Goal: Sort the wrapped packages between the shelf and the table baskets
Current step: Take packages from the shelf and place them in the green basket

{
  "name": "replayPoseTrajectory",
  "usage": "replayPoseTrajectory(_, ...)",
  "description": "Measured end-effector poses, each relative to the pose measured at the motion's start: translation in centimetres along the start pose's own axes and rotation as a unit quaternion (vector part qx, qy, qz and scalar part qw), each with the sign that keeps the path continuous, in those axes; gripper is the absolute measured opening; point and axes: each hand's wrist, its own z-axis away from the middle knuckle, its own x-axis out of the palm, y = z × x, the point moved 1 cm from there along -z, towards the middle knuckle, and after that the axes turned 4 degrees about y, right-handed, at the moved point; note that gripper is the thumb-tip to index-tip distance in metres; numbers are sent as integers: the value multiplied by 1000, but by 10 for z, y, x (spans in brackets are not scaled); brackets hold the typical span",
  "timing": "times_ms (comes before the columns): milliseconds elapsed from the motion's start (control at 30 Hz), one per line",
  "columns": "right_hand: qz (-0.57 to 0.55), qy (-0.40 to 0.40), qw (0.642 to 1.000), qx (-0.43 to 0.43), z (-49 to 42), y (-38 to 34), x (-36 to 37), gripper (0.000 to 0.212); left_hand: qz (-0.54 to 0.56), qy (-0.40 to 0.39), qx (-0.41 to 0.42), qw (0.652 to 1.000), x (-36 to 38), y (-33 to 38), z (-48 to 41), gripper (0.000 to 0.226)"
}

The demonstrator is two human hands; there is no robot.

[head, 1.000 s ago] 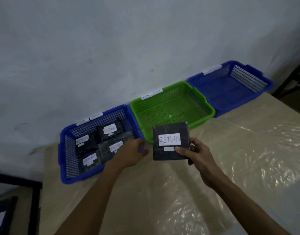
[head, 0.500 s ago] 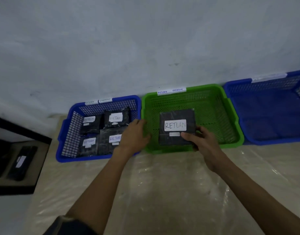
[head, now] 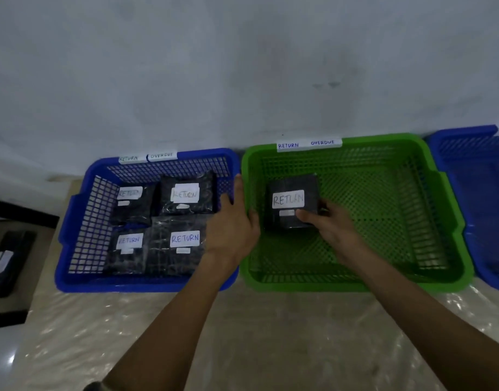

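A black wrapped package (head: pixel 292 193) with a white RETURN label is inside the green basket (head: pixel 451 235), at its left side. My right hand (head: pixel 331 228) grips its near right corner, thumb on top. Whether the package touches the basket floor I cannot tell. My left hand (head: pixel 233 221) lies with straight fingers over the rims where the green basket meets the left blue basket (head: pixel 73 221). That blue basket holds several black packages (head: pixel 186 198) labelled RETURN.
Another blue basket (head: pixel 485 198) stands at the right edge. All baskets sit against a white wall on a table covered with clear plastic (head: pixel 242 334). At far left a dark shelf (head: pixel 16 215) holds a black package (head: pixel 8 261).
My right hand has carried the package forward from in front of the baskets into the green basket. My left hand has moved up onto the rims. The view has come closer.
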Motion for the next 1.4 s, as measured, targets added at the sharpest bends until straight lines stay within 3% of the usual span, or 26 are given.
replayPoseTrajectory(100,70,16,997,-12,-24,4,14,50,-2,3,7,1000,1,-1,-1,72)
replayPoseTrajectory(167,181,46,980,-69,-32,7,20,63,3,2,9,1000,3,-3,-2,71)
replayPoseTrajectory(267,392,82,888,-227,-28,13,24,96,15,-1,12,1000,5,-4,-3,71)
replayPoseTrajectory(367,484,65,828,-273,-27,24,27,89,30,2,8,1000,5,-4,-3,71)
replayPoseTrajectory(533,536,89,797,-263,-35,26,30,79,43,12,15,999,6,-5,-2,72)
replayPoseTrajectory(900,519,92,803,-278,-39,28,28,87,45,9,18,999,6,-5,-1,72)
replayPoseTrajectory(1100,441,49,869,-219,-18,14,24,112,-5,-9,23,1000,1,-7,-1,79)
replayPoseTrajectory(1233,451,22,857,-249,23,-5,15,83,-6,-32,14,999,-15,-7,5,89)
replayPoseTrajectory(1333,499,14,810,-307,59,-23,4,53,18,-13,39,999,-38,-10,22,86)
replayPoseTrajectory(1400,516,14,793,-325,82,-32,-4,45,30,-1,70,997,-55,-13,38,77)
